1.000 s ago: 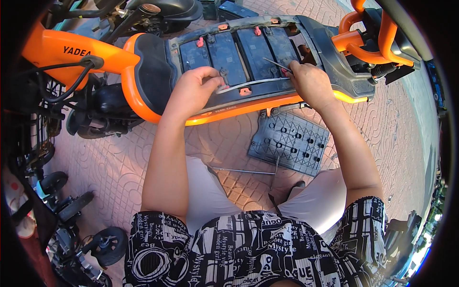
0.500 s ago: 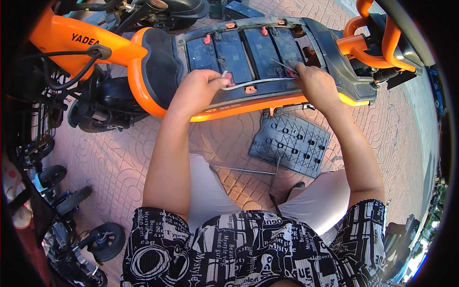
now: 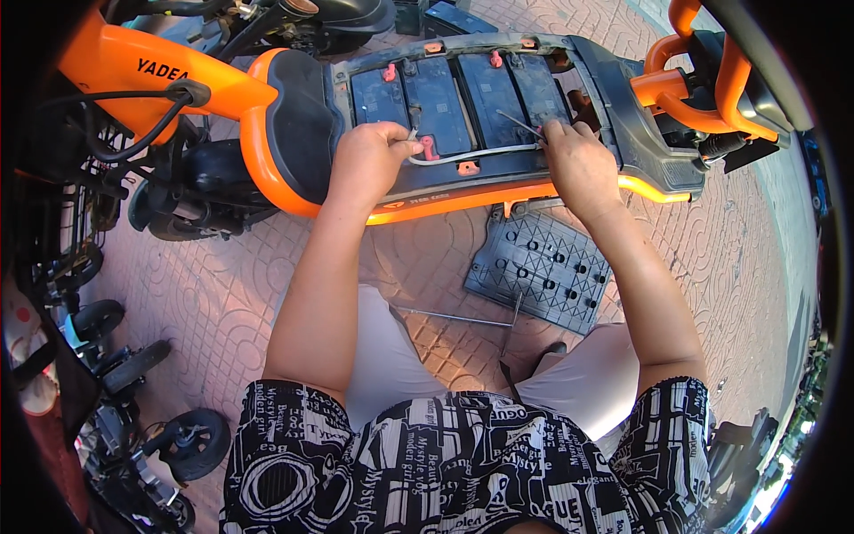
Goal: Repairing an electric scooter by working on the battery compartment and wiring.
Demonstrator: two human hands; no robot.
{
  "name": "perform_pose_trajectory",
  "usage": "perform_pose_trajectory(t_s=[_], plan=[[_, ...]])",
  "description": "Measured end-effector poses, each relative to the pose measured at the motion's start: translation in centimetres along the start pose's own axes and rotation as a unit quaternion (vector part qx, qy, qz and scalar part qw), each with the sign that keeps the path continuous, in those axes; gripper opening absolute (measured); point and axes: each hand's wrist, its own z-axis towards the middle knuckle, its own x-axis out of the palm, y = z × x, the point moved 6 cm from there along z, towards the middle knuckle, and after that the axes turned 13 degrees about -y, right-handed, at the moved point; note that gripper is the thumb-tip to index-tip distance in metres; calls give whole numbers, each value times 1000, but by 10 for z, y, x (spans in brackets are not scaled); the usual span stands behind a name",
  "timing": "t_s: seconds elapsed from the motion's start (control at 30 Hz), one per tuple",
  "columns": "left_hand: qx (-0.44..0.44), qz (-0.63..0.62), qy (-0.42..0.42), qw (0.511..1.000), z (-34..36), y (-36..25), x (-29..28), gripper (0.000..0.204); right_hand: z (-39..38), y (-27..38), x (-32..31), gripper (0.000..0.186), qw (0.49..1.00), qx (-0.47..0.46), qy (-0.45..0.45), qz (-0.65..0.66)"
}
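My left hand (image 3: 366, 162) pinches one end of a pale grey cable (image 3: 476, 157) between thumb and fingers, beside a red terminal cover (image 3: 429, 148). The cable runs along the near edge of several dark batteries (image 3: 441, 105) set in an open scooter footboard frame. Its other end reaches my right hand (image 3: 583, 165), whose fingers are closed at the right-hand batteries. A thin greyish rod-like piece (image 3: 516, 121) sticks out leftward from those fingers; whether it is a tool or part of the cable I cannot tell.
The orange electric scooter (image 3: 258, 133) stands across in front of me. On the paving below lie a black plastic cover plate (image 3: 541, 267) and a long T-shaped metal tool (image 3: 458, 316). Other scooters' wheels (image 3: 196, 443) show at the left.
My left hand has shifted slightly up, bringing its cable end toward the battery terminal. My right hand has moved a little left. The cable between them sags slightly more.
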Motion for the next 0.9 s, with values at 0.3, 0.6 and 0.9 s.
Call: perform_pose_trajectory(t_s=[0.3,0.6,0.9], plan=[[-10,14,21,1000,0,8,3,25,16,65,-14,11,975,-53,-70,202],[-32,46,61,997,-2,2,13,30,15,76,1,14,969,-45,-6,244],[13,107,22,994,-6,-14,12,27,10,72,1,15,949,-76,-33,304]])
